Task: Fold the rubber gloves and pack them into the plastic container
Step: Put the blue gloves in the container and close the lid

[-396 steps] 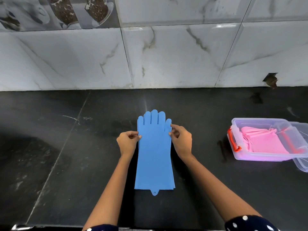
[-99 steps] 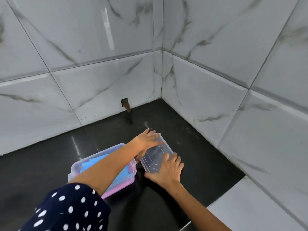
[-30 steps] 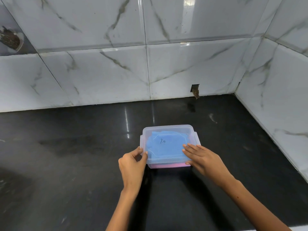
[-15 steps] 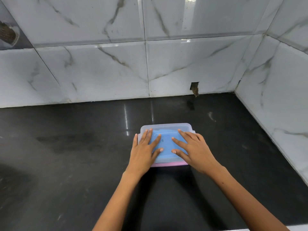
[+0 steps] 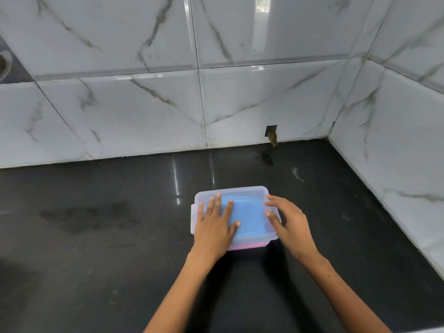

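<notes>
Since half a second ago, the right hand (image 5: 289, 224) has been slid off the middle of the lid (image 5: 240, 192) to its right edge, while the left hand (image 5: 213, 227) has been kept flat on top. The left fingers are spread out straight and pressed on the lid. The right fingers are bent a little over the right rim; whether the rim is pinched cannot be told, as that hand is blurred.

The plastic container (image 5: 247, 246) is a see-through box with round corners, set on the counter (image 5: 96, 236) near the middle. A folded blue glove (image 5: 247, 217), smooth and soft-looking, is seen through the lid. A thin strip of pink glove (image 5: 249, 246) is seen under it at the near side. Much of the box is hidden by the hands.

The counter is black, shiny stone with dull smudges. White marble-look wall tiles (image 5: 144, 104) with grey veins are seen behind and on the right, where a corner is made. A small broken hole (image 5: 271, 134) is seen low in the far wall.
</notes>
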A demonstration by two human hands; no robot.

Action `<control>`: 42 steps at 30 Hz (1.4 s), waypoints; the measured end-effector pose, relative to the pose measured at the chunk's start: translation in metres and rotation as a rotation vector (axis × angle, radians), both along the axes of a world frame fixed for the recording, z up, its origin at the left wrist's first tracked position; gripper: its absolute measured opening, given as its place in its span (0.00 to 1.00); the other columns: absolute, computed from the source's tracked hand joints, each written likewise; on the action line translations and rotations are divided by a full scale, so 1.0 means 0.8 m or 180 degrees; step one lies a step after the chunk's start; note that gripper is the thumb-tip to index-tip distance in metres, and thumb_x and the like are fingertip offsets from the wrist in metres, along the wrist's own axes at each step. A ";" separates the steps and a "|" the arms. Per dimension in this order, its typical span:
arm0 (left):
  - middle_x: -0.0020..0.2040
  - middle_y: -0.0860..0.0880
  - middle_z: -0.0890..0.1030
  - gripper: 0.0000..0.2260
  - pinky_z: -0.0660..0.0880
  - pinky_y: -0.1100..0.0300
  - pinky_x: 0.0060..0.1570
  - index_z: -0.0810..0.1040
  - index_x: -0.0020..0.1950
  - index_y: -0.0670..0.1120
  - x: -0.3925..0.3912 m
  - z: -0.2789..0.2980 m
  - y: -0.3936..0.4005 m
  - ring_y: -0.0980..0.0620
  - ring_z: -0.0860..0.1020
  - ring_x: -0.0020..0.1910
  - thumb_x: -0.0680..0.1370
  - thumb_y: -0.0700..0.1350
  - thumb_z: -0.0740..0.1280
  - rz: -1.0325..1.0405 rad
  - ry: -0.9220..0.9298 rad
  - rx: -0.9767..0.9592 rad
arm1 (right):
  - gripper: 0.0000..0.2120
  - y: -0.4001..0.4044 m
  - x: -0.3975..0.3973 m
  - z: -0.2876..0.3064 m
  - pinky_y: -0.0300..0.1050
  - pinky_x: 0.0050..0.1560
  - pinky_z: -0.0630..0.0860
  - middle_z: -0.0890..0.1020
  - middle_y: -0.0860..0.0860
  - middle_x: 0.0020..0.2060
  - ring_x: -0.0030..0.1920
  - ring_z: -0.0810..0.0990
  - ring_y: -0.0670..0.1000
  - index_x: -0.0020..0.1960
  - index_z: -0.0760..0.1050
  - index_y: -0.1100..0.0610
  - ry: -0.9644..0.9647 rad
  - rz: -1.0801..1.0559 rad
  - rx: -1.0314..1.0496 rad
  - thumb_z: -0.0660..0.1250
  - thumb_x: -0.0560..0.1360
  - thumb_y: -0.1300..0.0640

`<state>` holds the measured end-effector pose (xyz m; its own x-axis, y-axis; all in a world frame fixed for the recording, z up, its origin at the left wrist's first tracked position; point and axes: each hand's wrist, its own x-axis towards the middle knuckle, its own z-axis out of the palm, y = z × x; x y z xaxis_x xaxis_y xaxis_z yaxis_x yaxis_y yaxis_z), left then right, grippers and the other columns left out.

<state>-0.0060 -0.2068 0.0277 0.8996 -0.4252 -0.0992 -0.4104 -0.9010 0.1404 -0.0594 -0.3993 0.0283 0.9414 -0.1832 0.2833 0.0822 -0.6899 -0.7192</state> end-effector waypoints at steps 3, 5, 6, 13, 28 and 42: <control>0.78 0.48 0.39 0.25 0.37 0.49 0.73 0.44 0.77 0.56 0.001 -0.001 -0.033 0.49 0.40 0.77 0.81 0.57 0.47 -0.0289 0.0106 -0.0194 | 0.15 -0.006 -0.008 -0.011 0.37 0.52 0.71 0.80 0.46 0.54 0.55 0.78 0.45 0.57 0.74 0.53 0.0523 -0.0671 0.1029 0.70 0.72 0.50; 0.78 0.49 0.38 0.25 0.37 0.48 0.73 0.44 0.76 0.59 0.002 -0.005 -0.044 0.49 0.39 0.77 0.81 0.58 0.47 -0.0355 0.0077 -0.0252 | 0.20 -0.007 -0.006 -0.017 0.36 0.50 0.71 0.80 0.48 0.53 0.53 0.79 0.45 0.59 0.73 0.53 0.1031 -0.0749 0.1533 0.71 0.71 0.46; 0.78 0.49 0.38 0.25 0.38 0.47 0.73 0.44 0.76 0.60 0.002 -0.008 -0.046 0.49 0.40 0.77 0.81 0.59 0.47 -0.0351 0.0032 -0.0267 | 0.22 -0.007 -0.004 -0.018 0.38 0.51 0.73 0.81 0.49 0.53 0.52 0.79 0.45 0.60 0.73 0.54 0.1217 -0.0720 0.1710 0.70 0.71 0.44; 0.78 0.52 0.38 0.25 0.40 0.45 0.73 0.42 0.75 0.63 0.003 -0.021 -0.048 0.49 0.41 0.77 0.79 0.61 0.45 -0.0347 -0.0227 -0.0315 | 0.25 -0.008 0.000 -0.017 0.39 0.42 0.75 0.82 0.48 0.50 0.48 0.82 0.46 0.59 0.73 0.54 0.1458 -0.0802 0.2385 0.70 0.69 0.41; 0.78 0.51 0.38 0.25 0.39 0.46 0.73 0.43 0.75 0.62 0.007 -0.012 -0.059 0.49 0.40 0.77 0.80 0.61 0.45 -0.0364 -0.0267 -0.0349 | 0.12 0.019 -0.006 0.006 0.35 0.36 0.80 0.82 0.40 0.30 0.37 0.82 0.40 0.52 0.82 0.52 0.0079 -0.1247 0.0941 0.72 0.70 0.63; 0.78 0.51 0.42 0.23 0.39 0.48 0.74 0.45 0.77 0.56 0.009 -0.009 -0.063 0.50 0.43 0.77 0.82 0.52 0.47 -0.0391 -0.0040 -0.0709 | 0.12 0.022 0.002 0.018 0.50 0.59 0.75 0.82 0.55 0.55 0.61 0.77 0.55 0.59 0.77 0.56 0.0647 -0.1023 -0.0727 0.62 0.77 0.60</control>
<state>0.0012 -0.2571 0.0204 0.8404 -0.5417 0.0200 -0.5180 -0.7916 0.3241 -0.0577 -0.3819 0.0427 0.8875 -0.4300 0.1657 -0.2899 -0.8004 -0.5246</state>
